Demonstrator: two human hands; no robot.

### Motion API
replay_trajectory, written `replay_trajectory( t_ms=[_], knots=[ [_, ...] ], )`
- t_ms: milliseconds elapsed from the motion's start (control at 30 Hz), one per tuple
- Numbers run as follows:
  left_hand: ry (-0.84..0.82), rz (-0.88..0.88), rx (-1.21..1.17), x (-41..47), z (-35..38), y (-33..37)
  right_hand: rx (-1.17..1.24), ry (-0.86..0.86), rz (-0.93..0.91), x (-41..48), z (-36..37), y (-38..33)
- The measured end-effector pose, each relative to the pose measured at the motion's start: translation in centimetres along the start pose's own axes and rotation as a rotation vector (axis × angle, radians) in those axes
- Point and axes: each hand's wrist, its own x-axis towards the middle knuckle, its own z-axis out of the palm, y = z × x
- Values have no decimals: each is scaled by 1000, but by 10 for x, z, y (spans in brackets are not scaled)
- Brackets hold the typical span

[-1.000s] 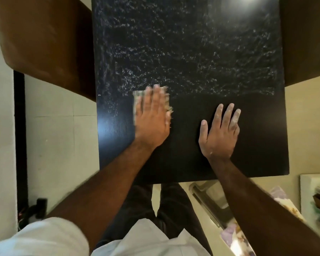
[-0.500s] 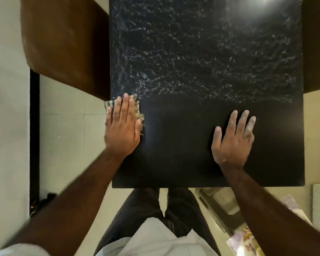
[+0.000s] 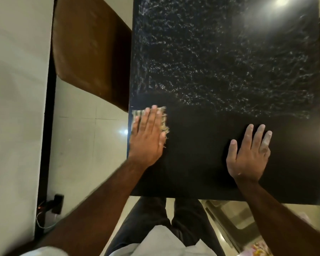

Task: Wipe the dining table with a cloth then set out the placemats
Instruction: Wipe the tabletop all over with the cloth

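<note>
Cloth under left hand at table left edge; right hand flat on table, well apart.

The left hand lies palm down with its fingers straight and close together, pointing away from the body, thumb tucked along the inner side. It presses flat, its outer edge at the left border of the bench. The left forearm runs back and down toward the lower left, bare to a white sleeve at the shoulder. The right hand also rests palm down, flat, fingers slightly spread and pointing forward, thumb held apart to the left; pale marks show on its outer fingers. The right forearm stretches back toward the lower right, bare. The two hands sit well apart.
</note>
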Motion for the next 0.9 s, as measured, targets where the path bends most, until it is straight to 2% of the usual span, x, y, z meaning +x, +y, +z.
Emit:
replay_trajectory(
  t_ms=[133, 333, 467, 567, 633, 767, 900],
  knots=[
    [26, -125, -24, 10, -12, -45, 3, 1, 1, 1, -1, 0],
    [140, -156, 21, 98, -28, -26, -5, -11, 13, 3, 0, 2],
    [122, -59, 17, 108, -25, 4, -3, -17, 13, 3, 1, 1],
    [62, 50, 36, 80, -19, 15, -1, -15, 13, 2, -1, -1],
    [22, 59, 27, 57, -15, 4, 2, -15, 17, 3, -2, -1],
    [33, -70, 8, 44, -16, -35, 3, -12, 18, 3, -1, -1],
    [119, -173, -14, 98, -31, -43, 6, -11, 24, 4, 0, 1]
  ],
)
